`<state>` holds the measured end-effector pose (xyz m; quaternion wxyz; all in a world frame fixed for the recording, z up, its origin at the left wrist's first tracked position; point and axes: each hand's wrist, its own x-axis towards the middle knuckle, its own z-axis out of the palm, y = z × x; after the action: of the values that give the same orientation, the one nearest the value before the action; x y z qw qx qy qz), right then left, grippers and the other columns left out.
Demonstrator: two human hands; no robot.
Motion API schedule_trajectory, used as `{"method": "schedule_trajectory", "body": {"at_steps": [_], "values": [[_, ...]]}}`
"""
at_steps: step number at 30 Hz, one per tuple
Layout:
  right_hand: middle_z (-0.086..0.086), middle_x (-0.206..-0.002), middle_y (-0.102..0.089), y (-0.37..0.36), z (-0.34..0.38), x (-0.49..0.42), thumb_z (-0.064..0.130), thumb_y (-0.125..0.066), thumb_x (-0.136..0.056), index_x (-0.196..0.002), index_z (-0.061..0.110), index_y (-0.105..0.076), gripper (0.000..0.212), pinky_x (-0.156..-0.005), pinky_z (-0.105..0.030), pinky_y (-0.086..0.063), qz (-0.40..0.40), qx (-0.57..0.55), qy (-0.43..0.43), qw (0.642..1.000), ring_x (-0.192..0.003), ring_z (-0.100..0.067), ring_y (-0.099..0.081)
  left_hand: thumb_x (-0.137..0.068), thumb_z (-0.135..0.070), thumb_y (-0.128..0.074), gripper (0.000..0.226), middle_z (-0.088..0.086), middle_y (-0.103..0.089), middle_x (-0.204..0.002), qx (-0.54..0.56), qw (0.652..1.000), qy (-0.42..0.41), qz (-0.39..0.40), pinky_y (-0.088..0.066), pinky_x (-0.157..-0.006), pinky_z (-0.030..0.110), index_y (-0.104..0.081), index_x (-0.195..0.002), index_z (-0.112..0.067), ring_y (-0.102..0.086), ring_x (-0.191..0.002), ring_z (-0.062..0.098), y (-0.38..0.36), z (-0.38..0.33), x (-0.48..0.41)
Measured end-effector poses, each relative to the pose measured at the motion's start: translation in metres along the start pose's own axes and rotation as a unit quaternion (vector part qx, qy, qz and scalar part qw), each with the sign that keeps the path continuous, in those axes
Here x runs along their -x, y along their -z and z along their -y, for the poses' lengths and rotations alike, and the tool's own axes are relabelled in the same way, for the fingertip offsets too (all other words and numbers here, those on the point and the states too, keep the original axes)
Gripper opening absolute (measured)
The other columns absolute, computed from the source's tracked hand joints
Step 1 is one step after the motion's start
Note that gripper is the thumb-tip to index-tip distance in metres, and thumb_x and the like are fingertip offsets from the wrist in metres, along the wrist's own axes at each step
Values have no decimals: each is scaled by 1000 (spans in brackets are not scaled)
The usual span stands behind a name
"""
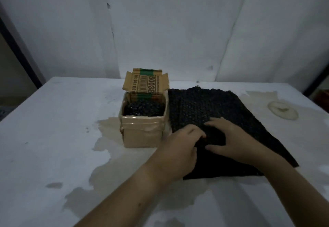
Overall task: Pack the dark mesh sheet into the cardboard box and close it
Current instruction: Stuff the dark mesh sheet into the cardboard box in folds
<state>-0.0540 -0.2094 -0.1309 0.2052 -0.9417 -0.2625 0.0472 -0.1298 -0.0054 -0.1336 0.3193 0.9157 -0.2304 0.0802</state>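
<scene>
A dark mesh sheet [210, 109] lies spread on the table, right of a small cardboard box [142, 134]. The box stands open, its printed flap [146, 82] raised at the back, and dark mesh material [144, 110] fills its inside. My left hand [179, 148] grips the sheet's near left part, fingers curled into a bunched fold. My right hand [229, 137] lies on the sheet beside it, fingers spread over the mesh and thumb pressing the fold from the near side.
The white table [53, 128] has worn brownish patches around the box and a round stain [283, 111] at the far right. A white wall stands right behind the table's far edge. A dark post rises at the left.
</scene>
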Motion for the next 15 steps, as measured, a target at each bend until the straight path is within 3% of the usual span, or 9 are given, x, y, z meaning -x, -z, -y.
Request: {"method": "schedule_trajectory", "body": {"at_steps": [2, 4, 8, 12, 15], "values": [[7, -156, -31, -10, -13, 8, 49, -75, -76, -142, 32, -43, 76, -113, -15, -7, 7, 3, -18, 1000, -140, 1, -13, -89, 1, -54, 49, 1, -43, -143, -41, 997, 70, 9, -44, -102, 36, -53, -136, -14, -49, -126, 21, -16, 7, -8], [8, -153, -35, -17, -21, 10, 44, -74, -80, -136, 33, -50, 63, -109, -9, -7, -9, -17, -24, 1000, -134, 5, -18, -89, 2, -54, 47, 3, -41, -144, -81, 991, 104, 6, -44, -100, 36, -55, -133, -13, -49, -124, 23, -24, 14, -16], [9, -141, -51, -22, -26, 13, 29, -69, -86, -99, 39, -62, 18, -109, -28, -35, -67, -63, -20, 996, -132, -5, -42, -89, 0, -55, 25, 4, -52, -129, -109, 987, 114, -19, -46, -92, 37, -68, -107, -10, -55, -111, 24, -28, 21, -25], [11, -133, -58, -21, -31, 18, 26, -71, -83, -89, 36, -58, 17, -101, -27, -42, -114, -37, -11, 993, -125, -4, -49, -91, 0, -57, 13, 3, -55, -125, -62, 992, 72, -85, -47, -90, 38, -65, -97, -7, -57, -108, 23, -21, 19, -32], [9, -133, -59, -20, -31, 19, 26, -74, -81, -89, 33, -55, 22, -92, -25, -44, -129, -5, -15, 992, -121, -6, -52, -85, 9, -55, 20, 1, -55, -129, -14, 991, 7, -129, -46, -93, 24, -61, -95, -8, -56, -115, 15, 0, 4, -41]]}}
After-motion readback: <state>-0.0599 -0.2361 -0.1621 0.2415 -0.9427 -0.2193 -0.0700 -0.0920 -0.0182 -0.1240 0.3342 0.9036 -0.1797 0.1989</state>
